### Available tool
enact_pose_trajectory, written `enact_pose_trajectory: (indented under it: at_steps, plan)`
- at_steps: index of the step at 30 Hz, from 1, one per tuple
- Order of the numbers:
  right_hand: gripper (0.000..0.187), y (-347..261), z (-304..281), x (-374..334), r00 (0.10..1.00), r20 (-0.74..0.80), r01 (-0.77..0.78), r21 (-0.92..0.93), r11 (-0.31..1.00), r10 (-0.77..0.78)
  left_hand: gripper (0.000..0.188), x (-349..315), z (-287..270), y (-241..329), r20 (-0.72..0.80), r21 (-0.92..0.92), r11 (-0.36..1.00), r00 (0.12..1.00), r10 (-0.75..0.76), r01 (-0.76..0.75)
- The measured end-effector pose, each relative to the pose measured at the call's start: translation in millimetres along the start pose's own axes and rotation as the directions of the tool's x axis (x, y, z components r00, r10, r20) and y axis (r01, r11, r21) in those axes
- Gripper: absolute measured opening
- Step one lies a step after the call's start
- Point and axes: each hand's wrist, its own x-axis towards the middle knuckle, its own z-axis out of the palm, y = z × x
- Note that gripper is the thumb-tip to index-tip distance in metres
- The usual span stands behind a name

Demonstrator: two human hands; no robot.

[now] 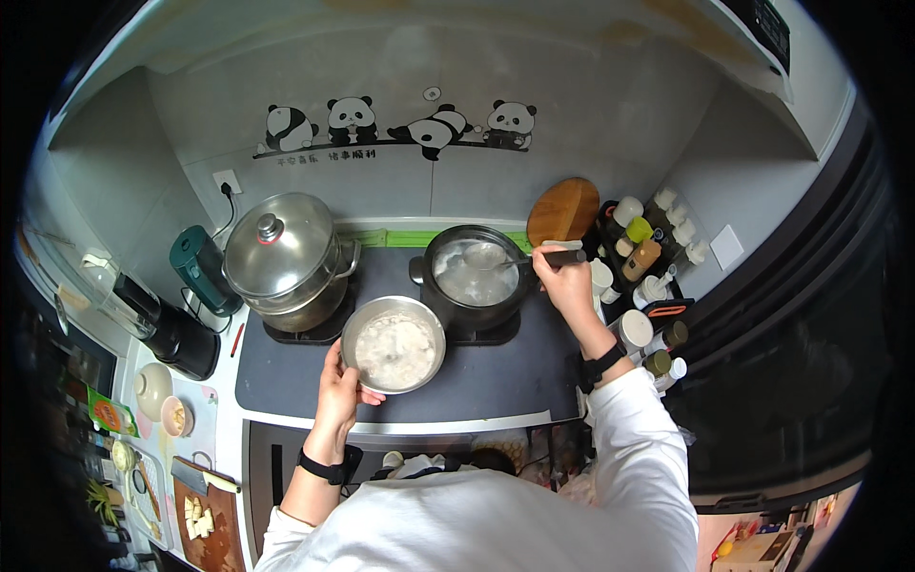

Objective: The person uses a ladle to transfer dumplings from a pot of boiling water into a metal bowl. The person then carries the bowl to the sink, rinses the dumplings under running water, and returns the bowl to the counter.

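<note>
You stand in front of a dark cooktop (496, 381) that is set into the white table (224, 381). On its left burner stands the big steel steamer pot (291, 262), closed with a shiny lid that has a knob on top. On the right burner stands the black pot (474, 276), open, with pale cloudy liquid inside.

In front of these two, over the middle of the cooktop, you hold a round steel bowl (394, 343) full of white lumpy food (I cannot tell what kind). Your left hand (340, 386) grips the bowl at its near left rim, the thumb on the edge and the fingers closed under it. The bowl is just beside the black pot, near its front left side.

Your right hand (564, 281) is closed around the dark handle of a ladle (496, 255). The metal scoop of the ladle is inside the black pot, at the liquid, and the handle goes out over the right rim of the pot.

To the left, on the table, stand a green kettle (202, 267) and a dark blender base (181, 334). Right of the cooktop is a round wooden board (564, 210) against the wall, and a rack of small spice bottles (653, 243). At the lower left lies a cutting board (205, 524) with pale cut pieces and a knife on it.
</note>
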Motion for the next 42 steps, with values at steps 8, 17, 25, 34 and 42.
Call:
enact_pose_trajectory:
  at_steps: [8,17,25,34,42]
  plan:
    - [0.018,1,13,21,0.997,0.033,0.065,-0.078,0.995,-0.063,0.061,-11,-3,4,-0.054,-0.002,1.0,0.998,0.015,-0.016]
    - [0.017,8,30,21,0.996,0.032,0.079,-0.019,0.997,-0.078,0.055,-21,-1,6,-0.115,0.065,0.998,0.993,0.026,-0.018]
    - [0.016,12,37,13,0.997,0.06,0.035,0.07,0.997,-0.039,0.051,-26,1,7,-0.138,0.078,0.996,0.989,0.051,-0.04]
    - [0.014,12,40,4,0.991,0.101,0.074,0.097,0.992,-0.084,0.05,-28,4,8,-0.129,0.071,0.996,0.989,0.069,-0.061]
    - [0.014,11,37,-5,0.975,0.147,0.147,0.123,0.982,-0.164,0.047,-29,3,4,-0.152,0.06,0.996,0.986,0.068,-0.059]
